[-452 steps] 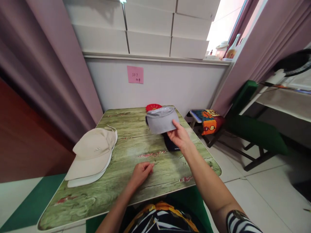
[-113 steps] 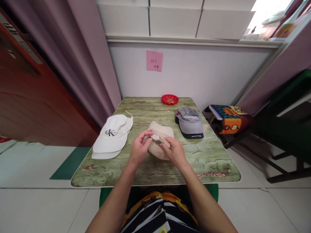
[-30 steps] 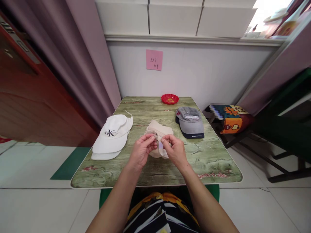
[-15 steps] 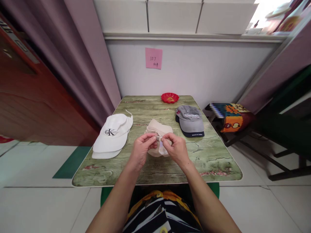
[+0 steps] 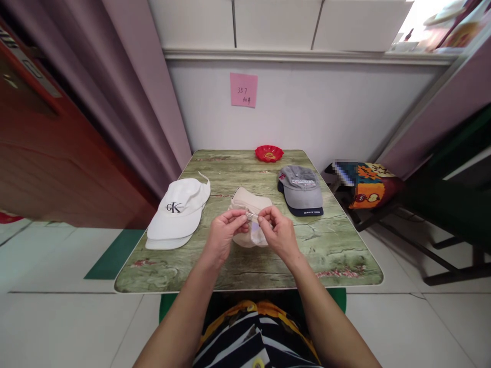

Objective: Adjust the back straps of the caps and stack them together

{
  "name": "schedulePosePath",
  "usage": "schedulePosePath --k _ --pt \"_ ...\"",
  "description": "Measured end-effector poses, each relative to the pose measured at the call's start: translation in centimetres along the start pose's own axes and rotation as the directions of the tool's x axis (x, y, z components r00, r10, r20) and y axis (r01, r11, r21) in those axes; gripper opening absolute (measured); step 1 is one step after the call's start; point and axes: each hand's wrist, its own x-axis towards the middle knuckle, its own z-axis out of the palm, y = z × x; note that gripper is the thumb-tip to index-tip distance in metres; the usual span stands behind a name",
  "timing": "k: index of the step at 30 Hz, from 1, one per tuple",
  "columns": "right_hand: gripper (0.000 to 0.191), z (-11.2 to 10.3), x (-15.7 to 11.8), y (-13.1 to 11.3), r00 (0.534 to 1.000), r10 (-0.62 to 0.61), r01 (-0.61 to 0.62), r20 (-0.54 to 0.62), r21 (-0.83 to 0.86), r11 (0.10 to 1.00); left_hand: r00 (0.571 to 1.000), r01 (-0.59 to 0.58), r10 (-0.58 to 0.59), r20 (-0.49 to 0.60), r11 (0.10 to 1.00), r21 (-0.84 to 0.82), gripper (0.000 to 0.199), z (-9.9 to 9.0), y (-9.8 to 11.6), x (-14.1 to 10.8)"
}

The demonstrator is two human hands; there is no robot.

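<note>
A beige cap (image 5: 249, 197) lies in the middle of the table, with its back strap (image 5: 252, 216) towards me. My left hand (image 5: 227, 230) is closed in a pinch on one end of this strap, near what looks like a small buckle. My right hand (image 5: 279, 229) pinches the strap's other end between thumb and forefinger. Between the fingertips a short length of strap shows; the fingers hide its ends. To the left rests a pair of stacked white caps (image 5: 174, 212), the upper one with black letters. A grey cap (image 5: 303, 188) sits over a dark one on the right.
The green wood-patterned table (image 5: 164, 273) reaches to the wall. A red scalloped dish (image 5: 269, 154) stands at its far edge. On the right are a stool with a patterned cover (image 5: 370, 186) and a dark chair (image 5: 456, 168). A pink note (image 5: 244, 90) hangs on the wall.
My right hand has shifted slightly to the right, and a little more of the strap shows between my fingertips. The cap lies where it was.
</note>
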Motion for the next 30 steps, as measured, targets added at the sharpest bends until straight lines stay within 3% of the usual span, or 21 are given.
schedulePosePath --k 10,15,18,23,30 --pt "0.016 0.4 0.3 0.5 1.000 -0.020 0.022 -0.022 0.111 0.994 0.993 0.065 -0.065 0.097 0.998 0.001 0.037 0.4 0.1 0.2" --pt "0.027 0.1 0.3 0.6 0.974 -0.225 0.225 0.014 -0.091 0.970 0.994 0.078 -0.079 0.081 0.997 0.006 0.037 0.2 -0.1 0.3" --pt "0.024 0.3 0.4 1.0 0.948 -0.318 0.317 0.033 -0.232 0.920 0.996 0.052 -0.055 0.073 0.998 0.043 0.035 0.3 -0.2 0.3" --pt "0.025 0.1 0.5 1.7 0.931 -0.353 0.356 0.086 -0.417 0.836 0.999 0.002 -0.006 0.047 0.997 0.082 0.031 0.5 -0.4 0.4" --pt "0.025 0.0 0.8 2.1 0.931 -0.359 0.349 0.069 -0.463 0.815 0.994 -0.083 0.090 -0.064 0.992 0.097 0.033 0.2 0.0 1.0"
